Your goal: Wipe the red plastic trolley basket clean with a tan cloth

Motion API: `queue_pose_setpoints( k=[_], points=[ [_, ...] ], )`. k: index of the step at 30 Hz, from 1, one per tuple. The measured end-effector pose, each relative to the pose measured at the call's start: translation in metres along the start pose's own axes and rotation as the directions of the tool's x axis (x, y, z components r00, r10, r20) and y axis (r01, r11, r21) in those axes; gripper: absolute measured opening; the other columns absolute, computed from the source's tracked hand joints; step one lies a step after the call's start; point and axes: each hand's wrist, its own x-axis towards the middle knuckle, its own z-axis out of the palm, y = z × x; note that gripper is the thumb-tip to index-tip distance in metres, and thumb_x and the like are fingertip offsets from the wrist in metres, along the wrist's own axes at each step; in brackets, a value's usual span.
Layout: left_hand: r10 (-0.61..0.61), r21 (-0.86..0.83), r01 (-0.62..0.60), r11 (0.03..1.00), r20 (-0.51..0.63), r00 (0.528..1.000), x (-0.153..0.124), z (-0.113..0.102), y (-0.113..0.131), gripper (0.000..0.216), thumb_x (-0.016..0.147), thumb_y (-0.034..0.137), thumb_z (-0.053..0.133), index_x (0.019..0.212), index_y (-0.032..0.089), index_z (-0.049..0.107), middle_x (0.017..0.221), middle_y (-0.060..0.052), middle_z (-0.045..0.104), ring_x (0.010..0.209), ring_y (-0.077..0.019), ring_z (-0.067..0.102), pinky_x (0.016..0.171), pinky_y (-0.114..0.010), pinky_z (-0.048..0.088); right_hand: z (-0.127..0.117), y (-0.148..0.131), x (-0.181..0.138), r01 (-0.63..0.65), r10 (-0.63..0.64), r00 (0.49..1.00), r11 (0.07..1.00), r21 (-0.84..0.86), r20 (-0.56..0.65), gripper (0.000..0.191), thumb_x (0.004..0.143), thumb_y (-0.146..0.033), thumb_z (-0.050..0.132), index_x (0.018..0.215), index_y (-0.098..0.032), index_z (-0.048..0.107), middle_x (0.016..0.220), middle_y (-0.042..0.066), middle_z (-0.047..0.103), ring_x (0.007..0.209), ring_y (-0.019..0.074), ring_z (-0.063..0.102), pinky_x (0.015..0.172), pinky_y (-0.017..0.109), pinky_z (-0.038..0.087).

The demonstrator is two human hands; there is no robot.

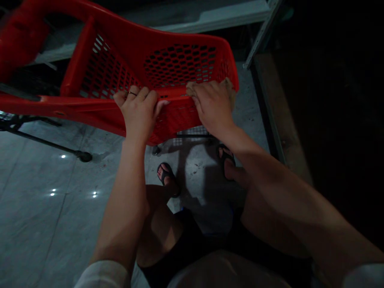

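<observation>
A red plastic shopping cart point(177, 114) with a perforated basket stands crosswise in front of me. My left hand point(139, 112) is closed over the near rim of its basket, fingers hooked inside and thumb along the edge; a dark ring shows on one finger. Farther right, my right hand point(213, 104) presses a crumpled tan cloth point(229, 90) against the same rim, close to the basket's corner. Cloth shows on both sides of that hand, and its fingertips are partly hidden.
Behind the cart runs a pale metal shelf point(234, 18) with an upright post point(261, 38). A dark wheeled leg point(82, 155) sticks out at left. My sandalled feet point(166, 174) are on the grey tiled floor point(36, 224). A raised ledge point(285, 116) borders the dark area at right.
</observation>
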Motion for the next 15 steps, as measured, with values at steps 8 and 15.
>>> queue_pose_setpoints(
  k=[8,15],
  points=[
    [0.028,0.098,-0.03,0.995,0.017,0.999,0.002,0.001,-0.002,0.05,0.116,0.06,0.035,0.107,0.023,0.068,0.129,-0.017,0.075,0.128,-0.0415,0.055,0.109,-0.058,0.028,0.007,-0.024,-0.001,0.098,-0.097,0.995,0.994,0.052,-0.022,0.036,0.116,-0.025,0.041,0.138,-0.018,0.069,0.148,0.01,0.072,0.135,0.0288,0.06,0.116,0.045,0.042],
    [0.057,-0.027,-0.059,0.998,-0.066,0.996,0.009,0.016,-0.005,0.051,0.112,0.07,0.041,0.098,0.027,0.065,0.12,-0.012,0.077,0.122,-0.0373,0.053,0.11,-0.058,0.025,0.001,-0.035,0.01,0.071,-0.071,0.997,0.997,0.005,0.041,0.037,0.116,-0.025,0.041,0.136,-0.015,0.07,0.135,0.015,0.076,0.132,0.0312,0.063,0.111,0.048,0.046]
  ],
)
